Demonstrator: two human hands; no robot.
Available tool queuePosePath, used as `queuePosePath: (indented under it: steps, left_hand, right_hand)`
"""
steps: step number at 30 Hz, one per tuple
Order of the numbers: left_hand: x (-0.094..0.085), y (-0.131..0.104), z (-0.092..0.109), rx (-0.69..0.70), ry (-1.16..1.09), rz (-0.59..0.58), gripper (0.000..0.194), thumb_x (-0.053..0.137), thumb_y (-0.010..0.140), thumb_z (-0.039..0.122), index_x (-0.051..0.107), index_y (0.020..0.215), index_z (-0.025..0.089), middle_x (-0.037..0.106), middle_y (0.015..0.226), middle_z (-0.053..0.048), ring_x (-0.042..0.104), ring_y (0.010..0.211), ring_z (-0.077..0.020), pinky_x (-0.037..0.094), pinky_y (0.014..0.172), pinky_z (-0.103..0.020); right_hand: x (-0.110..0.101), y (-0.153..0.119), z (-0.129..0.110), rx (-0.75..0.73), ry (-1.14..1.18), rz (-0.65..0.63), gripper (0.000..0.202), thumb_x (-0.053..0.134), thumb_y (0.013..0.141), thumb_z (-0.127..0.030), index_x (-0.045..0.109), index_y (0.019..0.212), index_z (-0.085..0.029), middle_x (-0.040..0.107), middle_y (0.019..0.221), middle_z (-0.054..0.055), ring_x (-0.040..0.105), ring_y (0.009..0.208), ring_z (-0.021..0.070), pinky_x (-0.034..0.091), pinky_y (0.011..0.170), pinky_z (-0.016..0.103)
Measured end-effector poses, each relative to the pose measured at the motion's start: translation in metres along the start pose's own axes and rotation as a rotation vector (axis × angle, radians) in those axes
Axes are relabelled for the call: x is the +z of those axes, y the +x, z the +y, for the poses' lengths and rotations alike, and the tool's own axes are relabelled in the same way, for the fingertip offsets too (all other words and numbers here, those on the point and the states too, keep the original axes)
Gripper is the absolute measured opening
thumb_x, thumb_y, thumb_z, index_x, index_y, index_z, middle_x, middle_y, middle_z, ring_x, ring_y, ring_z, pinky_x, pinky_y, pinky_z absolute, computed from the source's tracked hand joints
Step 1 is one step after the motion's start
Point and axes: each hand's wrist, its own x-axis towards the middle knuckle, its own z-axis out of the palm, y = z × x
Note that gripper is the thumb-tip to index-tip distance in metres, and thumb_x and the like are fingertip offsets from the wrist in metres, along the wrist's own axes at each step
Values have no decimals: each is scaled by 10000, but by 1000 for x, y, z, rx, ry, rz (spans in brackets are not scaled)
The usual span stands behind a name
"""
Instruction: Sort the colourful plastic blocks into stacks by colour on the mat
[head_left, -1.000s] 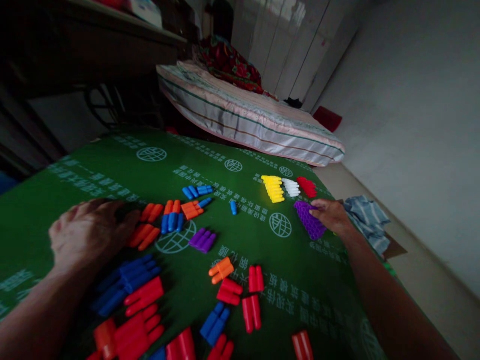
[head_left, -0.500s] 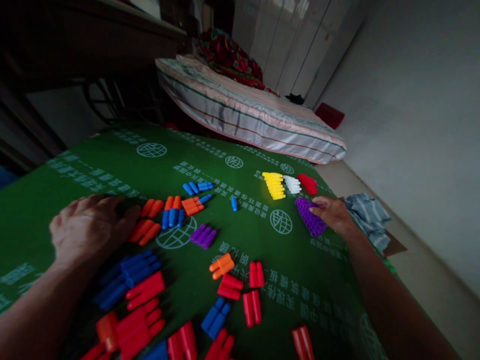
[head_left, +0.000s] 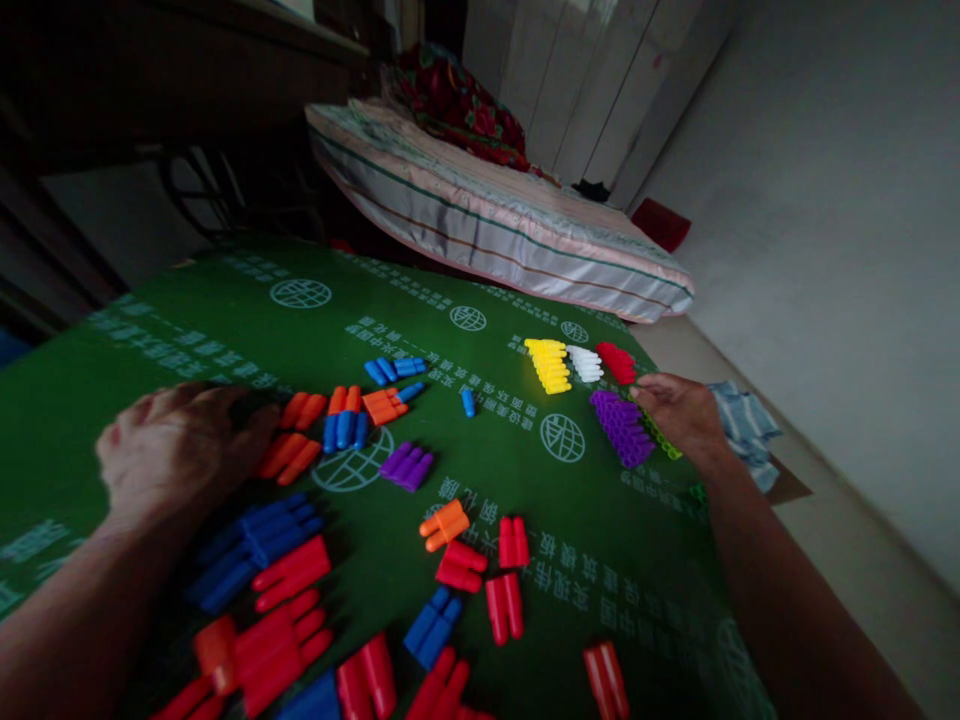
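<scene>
My left hand (head_left: 180, 440) lies palm down on the green table board (head_left: 247, 340), fingers loosely spread, thumb beside orange bullet-shaped building blocks (head_left: 291, 457). My right hand (head_left: 681, 412), at the right side, has its fingers bent round the upper end of a row of lime green blocks (head_left: 660, 432), partly covered by the hand. Just left of it sits a joined group of purple blocks (head_left: 621, 430). Beyond stand a yellow group (head_left: 550, 366), a white group (head_left: 586, 364) and a red group (head_left: 616, 362), side by side.
Loose blocks lie across the near board: dark blue blocks (head_left: 259, 550), red blocks (head_left: 274, 650), a small purple row (head_left: 406, 467) and a single blue block (head_left: 469, 402). A bed (head_left: 510, 230) borders the far side. Striped cloth (head_left: 742, 430) lies past the right edge.
My right hand has moved slightly right, off the purple group and onto the lime green row, which now shows more. My left hand stays in place.
</scene>
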Motion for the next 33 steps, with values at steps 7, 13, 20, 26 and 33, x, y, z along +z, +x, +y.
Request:
queuePosePath:
  steps: [7, 13, 20, 26, 33]
  left_hand:
    - [4, -1, -1, 5, -37, 29, 730, 222, 799, 605, 597, 1187, 113, 517, 1327, -198, 420, 1252, -400, 376, 1005, -536]
    - [3, -5, -2, 19, -62, 17, 672, 271, 835, 568, 578, 1213, 106, 501, 1354, -206, 408, 1264, -381, 345, 1033, -522]
    - [2, -4, -2, 14, -52, 18, 738, 209, 819, 605, 573, 1223, 107, 506, 1341, -204, 398, 1277, -395, 345, 1036, -521]
    - [-3, -3, 0, 0, -16, -8, 797, 125, 781, 621, 586, 1202, 127, 505, 1341, -193, 418, 1260, -394, 378, 1008, -511]
    - [-10, -6, 7, -20, 0, -38, 811, 109, 760, 616, 592, 1189, 126, 518, 1319, -190, 440, 1223, -393, 378, 1002, -508]
  right_hand:
    - [35, -46, -70, -203, 185, -268, 218, 604, 788, -357, 711, 924, -224, 739, 876, 35, 680, 767, 176, 536, 735, 319]
    - [74, -87, -142, -477, 161, -556, 213, 625, 804, -219, 683, 1009, -214, 698, 999, 47, 644, 837, 161, 510, 770, 302]
    - [110, -110, -195, -632, -73, -618, 137, 605, 837, -231, 639, 962, -186, 667, 973, 80, 595, 970, 212, 476, 879, 357]
    - [88, -109, -168, -539, 40, -491, 158, 597, 829, -255, 661, 970, -225, 686, 945, 46, 602, 937, 195, 496, 839, 332]
    - [22, -76, -38, -131, 24, -73, 271, 617, 781, -401, 690, 1003, -262, 725, 1007, 41, 662, 912, 216, 522, 854, 395]
